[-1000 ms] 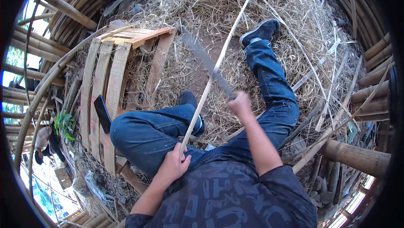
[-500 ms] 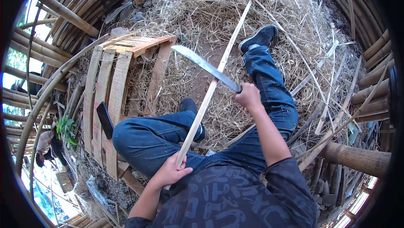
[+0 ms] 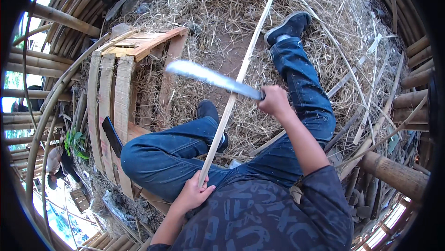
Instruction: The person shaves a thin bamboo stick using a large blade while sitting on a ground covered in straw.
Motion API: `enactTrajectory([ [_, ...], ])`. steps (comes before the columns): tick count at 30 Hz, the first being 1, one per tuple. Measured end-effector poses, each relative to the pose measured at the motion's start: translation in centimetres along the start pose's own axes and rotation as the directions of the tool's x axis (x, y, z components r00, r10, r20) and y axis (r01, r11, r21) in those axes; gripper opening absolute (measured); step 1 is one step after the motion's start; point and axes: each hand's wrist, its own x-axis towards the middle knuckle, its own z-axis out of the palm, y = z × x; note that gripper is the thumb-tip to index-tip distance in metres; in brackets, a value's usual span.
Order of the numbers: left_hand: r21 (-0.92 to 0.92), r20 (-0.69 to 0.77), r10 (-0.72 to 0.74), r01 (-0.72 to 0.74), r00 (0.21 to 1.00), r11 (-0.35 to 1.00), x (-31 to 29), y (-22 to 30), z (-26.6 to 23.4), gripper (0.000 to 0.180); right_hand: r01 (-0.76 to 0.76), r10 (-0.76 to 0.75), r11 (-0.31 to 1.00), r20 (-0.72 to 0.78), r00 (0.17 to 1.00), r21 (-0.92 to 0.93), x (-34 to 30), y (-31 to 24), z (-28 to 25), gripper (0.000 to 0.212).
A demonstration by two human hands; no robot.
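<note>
A long pale bamboo strip (image 3: 251,49) slants from my lap out over the straw between my legs. My left hand (image 3: 193,192) is closed round its near end, at my waist. In my right hand (image 3: 273,100) is the handle of a machete (image 3: 208,76), its blade pointing left and crossing the strip about midway. The blade appears to touch the strip there; its outer half is blurred by motion and glare. My right fingers wrap the dark handle, so most of it is hidden.
A wooden crate (image 3: 124,82) lies at the left, with a black phone (image 3: 111,135) on its slats. Straw and shavings (image 3: 218,1) cover the ground. Bamboo poles (image 3: 394,174) wall both sides. Thin strips (image 3: 340,52) lie right of my outstretched leg. Another person (image 3: 54,163) is beyond the left wall.
The machete has moved nearer to me along the strip, and its tip has swung left. The strip's near end sits slightly further right, and my view has shifted a little.
</note>
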Motion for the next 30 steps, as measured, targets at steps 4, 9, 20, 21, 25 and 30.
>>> enactTrajectory([
  [4,0.084,-0.036,0.032,-0.029,0.999,0.996,0.1,0.8,0.3,0.029,-0.347,0.374,0.91,-0.091,0.923,0.226,4.5,3.9,-0.8,0.029],
  [9,0.057,-0.048,0.046,-0.044,0.998,0.997,0.6,0.5,0.2,0.03,-0.259,0.282,0.941,-0.084,0.956,0.217,2.6,2.3,-1.8,0.032],
  [20,0.195,-0.125,0.103,-0.077,0.987,0.978,0.1,0.6,1.5,0.029,-0.236,0.241,0.965,-0.027,0.97,0.112,2.6,1.9,-2.0,0.028],
  [21,0.192,-0.128,0.112,-0.086,0.985,0.978,0.2,0.3,1.6,0.029,-0.225,0.229,0.971,-0.039,0.973,0.083,2.8,1.8,-2.6,0.028],
  [25,0.201,-0.141,0.124,-0.094,0.982,0.975,0.3,-0.3,1.5,0.029,-0.182,0.185,0.982,-0.079,0.98,0.042,1.3,-1.2,-2.7,0.027],
  [30,0.201,-0.133,0.104,-0.076,0.986,0.977,0.0,-0.3,1.3,0.029,0.015,-0.014,0.999,0.018,1.0,-0.046,-0.9,-3.1,-3.5,0.025],
])
